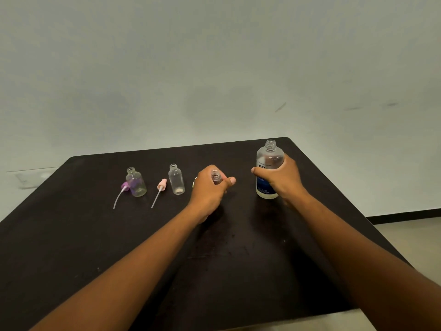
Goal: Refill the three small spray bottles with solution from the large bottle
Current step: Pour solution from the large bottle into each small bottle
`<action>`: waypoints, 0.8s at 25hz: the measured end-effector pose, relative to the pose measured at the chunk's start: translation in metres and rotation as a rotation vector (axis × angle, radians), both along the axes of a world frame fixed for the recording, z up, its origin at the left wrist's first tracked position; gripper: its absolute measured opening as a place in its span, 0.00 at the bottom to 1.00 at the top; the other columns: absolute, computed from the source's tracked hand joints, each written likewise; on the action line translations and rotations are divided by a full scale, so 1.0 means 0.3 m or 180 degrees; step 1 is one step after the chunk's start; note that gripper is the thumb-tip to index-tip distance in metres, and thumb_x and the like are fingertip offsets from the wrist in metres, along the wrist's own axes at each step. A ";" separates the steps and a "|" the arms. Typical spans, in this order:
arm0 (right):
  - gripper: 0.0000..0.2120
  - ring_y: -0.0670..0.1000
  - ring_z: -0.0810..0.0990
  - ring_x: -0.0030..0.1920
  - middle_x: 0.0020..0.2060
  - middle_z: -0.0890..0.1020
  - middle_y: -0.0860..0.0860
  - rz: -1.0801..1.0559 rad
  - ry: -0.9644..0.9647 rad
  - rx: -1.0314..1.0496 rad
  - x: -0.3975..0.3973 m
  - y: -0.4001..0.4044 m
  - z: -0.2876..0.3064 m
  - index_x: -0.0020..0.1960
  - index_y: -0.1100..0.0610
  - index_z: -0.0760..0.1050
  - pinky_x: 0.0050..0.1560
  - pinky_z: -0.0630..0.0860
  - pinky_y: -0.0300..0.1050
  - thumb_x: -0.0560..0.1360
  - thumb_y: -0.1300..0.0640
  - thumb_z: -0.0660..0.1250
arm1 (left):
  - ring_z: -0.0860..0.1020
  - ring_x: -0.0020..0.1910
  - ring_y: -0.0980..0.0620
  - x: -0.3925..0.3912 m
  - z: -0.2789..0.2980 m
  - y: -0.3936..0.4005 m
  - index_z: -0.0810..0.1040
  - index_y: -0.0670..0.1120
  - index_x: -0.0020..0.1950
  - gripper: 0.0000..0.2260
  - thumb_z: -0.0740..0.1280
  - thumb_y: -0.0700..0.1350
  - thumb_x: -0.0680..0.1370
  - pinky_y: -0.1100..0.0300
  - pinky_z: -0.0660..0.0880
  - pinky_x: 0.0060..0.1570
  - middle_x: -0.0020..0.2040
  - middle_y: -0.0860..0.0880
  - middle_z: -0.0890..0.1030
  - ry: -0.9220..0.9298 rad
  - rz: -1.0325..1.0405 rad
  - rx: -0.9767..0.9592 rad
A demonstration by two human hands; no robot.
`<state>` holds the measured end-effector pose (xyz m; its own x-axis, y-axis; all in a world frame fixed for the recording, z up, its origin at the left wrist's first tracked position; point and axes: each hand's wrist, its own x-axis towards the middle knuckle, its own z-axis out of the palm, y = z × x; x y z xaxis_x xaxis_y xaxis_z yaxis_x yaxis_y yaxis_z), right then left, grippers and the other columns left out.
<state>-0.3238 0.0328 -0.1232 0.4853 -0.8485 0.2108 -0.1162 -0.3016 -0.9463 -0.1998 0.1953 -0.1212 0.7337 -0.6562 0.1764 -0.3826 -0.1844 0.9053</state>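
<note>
My right hand (282, 179) grips the large clear bottle (268, 161) with a blue label; it stands upright, uncapped, at the table's right. My left hand (208, 187) holds a small clear bottle (216, 176) upright by its body, neck open. Two more small clear bottles stand uncapped to the left: one (176, 179) in the middle, one (136, 182) at the far left. A pink spray head (161, 185) with its tube lies beside the middle bottle. A purple spray head (124, 187) with tube lies against the far-left one.
All of it sits on a dark table (226, 259) whose far edge meets a pale wall. A small pale-green piece (194, 182) shows just behind my left hand. The table's right edge drops to the floor.
</note>
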 end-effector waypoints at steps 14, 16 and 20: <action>0.22 0.43 0.82 0.44 0.44 0.84 0.43 0.0406 0.0912 -0.1334 -0.136 0.306 0.257 0.54 0.49 0.79 0.40 0.73 0.36 0.61 0.52 0.78 | 0.73 0.47 0.50 -0.103 0.143 0.312 0.70 0.43 0.61 0.11 0.67 0.41 0.82 0.54 0.74 0.44 0.51 0.47 0.74 0.0514 -0.0809 -0.0108; 0.21 0.39 0.81 0.42 0.43 0.83 0.42 0.0451 0.0928 -0.1453 -0.137 0.338 0.287 0.53 0.47 0.79 0.38 0.71 0.32 0.61 0.53 0.78 | 0.75 0.48 0.50 -0.120 0.166 0.326 0.70 0.45 0.61 0.10 0.68 0.43 0.82 0.54 0.75 0.45 0.53 0.47 0.76 0.0380 -0.0748 -0.0250; 0.23 0.39 0.79 0.42 0.42 0.81 0.41 0.0533 0.1087 -0.1795 -0.135 0.381 0.340 0.53 0.47 0.77 0.36 0.70 0.31 0.60 0.53 0.78 | 0.76 0.49 0.50 -0.143 0.212 0.347 0.71 0.46 0.61 0.09 0.67 0.45 0.83 0.56 0.74 0.44 0.55 0.48 0.78 0.0246 -0.0712 -0.0493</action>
<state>-0.3643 0.1472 -0.0213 0.7184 -0.5615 0.4106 -0.2894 -0.7780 -0.5576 -0.2428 0.2996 -0.0575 0.5889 -0.7729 0.2364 -0.3268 0.0398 0.9443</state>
